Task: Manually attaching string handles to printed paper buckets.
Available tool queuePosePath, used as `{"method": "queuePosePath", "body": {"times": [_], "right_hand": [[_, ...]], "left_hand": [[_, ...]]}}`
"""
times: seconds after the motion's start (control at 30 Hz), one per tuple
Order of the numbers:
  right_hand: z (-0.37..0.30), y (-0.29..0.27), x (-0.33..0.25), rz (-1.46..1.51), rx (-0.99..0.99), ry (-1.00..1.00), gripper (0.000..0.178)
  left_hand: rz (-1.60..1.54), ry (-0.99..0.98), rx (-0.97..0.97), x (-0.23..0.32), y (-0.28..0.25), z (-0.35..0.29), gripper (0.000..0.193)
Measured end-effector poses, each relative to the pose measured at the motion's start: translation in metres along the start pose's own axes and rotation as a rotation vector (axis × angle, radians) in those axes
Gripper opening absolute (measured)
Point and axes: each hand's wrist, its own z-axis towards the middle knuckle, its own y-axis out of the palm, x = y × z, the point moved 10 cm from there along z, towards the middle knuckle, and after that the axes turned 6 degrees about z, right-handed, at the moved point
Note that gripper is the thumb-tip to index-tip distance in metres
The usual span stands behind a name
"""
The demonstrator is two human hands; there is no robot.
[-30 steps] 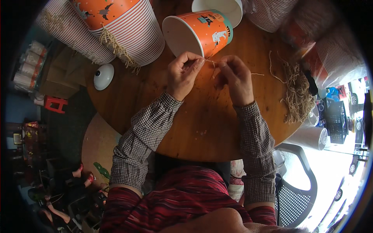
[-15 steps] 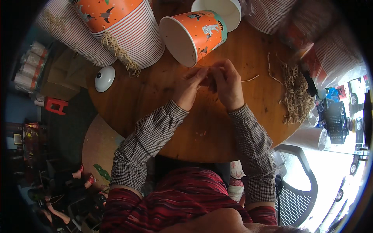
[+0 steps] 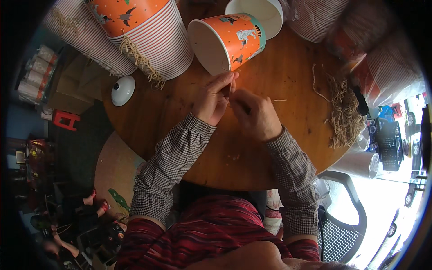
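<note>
the right hand (image 3: pixel 255 114) is now lower and more curled; what it pinches, i cannot tell. the left hand (image 3: pixel 211 100) seems to pinch thin cord (image 3: pixel 279 100) beside the orange tub (image 3: pixel 237 41), its end showing past the right hand above the desk (image 3: pixel 216 166), so the handling continues.

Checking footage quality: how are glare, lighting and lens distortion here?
Head view: glare whites out the area beyond the grey chair; head view: shadow dims the floor near the red stool; head view: curved black corners, yet the orange bucket looks fairly clear.
</note>
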Motion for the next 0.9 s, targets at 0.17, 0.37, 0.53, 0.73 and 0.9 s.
{"method": "queuePosePath", "body": {"times": [0.17, 0.37, 0.53, 0.73, 0.9], "right_hand": [[-0.024, 0.047, -0.026, 0.271, -0.598, -0.214, 0.008], [-0.038, 0.057, -0.030, 0.425, -0.867, -0.088, 0.005], [-0.037, 0.055, -0.037, 0.500, -0.889, -0.051, 0.005], [-0.041, 0.057, -0.039, 0.663, -0.923, 0.039, 0.005], [-0.034, 0.034, -0.059, 0.991, -0.801, -0.046, 0.009]], "left_hand": [[-0.257, -0.169, 0.015, -0.012, 0.000, 0.003, 0.018], [-0.430, -0.267, 0.021, -0.034, 0.021, -0.006, 0.022], [-0.417, -0.088, 0.086, -0.015, 0.008, 0.000, 0.015], [-0.370, 0.050, 0.098, 0.020, 0.005, -0.003, 0.010], [-0.182, 0.312, 0.094, 0.067, 0.005, -0.013, 0.013]]}}
